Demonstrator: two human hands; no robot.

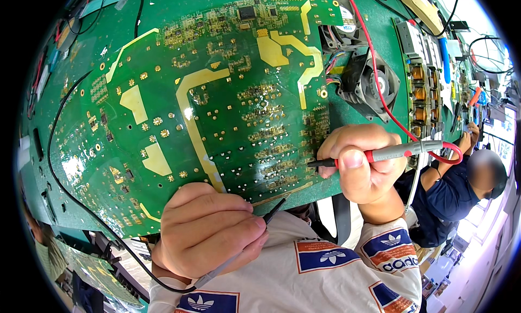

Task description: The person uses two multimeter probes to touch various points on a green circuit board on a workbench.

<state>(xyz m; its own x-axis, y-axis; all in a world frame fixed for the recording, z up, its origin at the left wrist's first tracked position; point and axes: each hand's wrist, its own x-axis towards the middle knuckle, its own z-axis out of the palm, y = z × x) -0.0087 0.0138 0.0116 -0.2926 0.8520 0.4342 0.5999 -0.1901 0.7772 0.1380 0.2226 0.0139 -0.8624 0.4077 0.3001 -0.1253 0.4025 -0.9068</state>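
A large green circuit board with gold-coloured strips and many solder joints lies in front of me. My right hand grips a red and grey multimeter probe between thumb and fingers. Its black tip end points left over the small parts at the board's lower right; whether it touches them I cannot tell. In my left hand is a black and grey multimeter probe, held at the board's near edge. That probe's tip points up and right, apart from the solder joints. My fingers hide part of its body.
Two black cooling fans sit beyond the board's right side. Farther right stands a board with copper coils. A red lead and a black lead trail across the bench. Another person works at the right.
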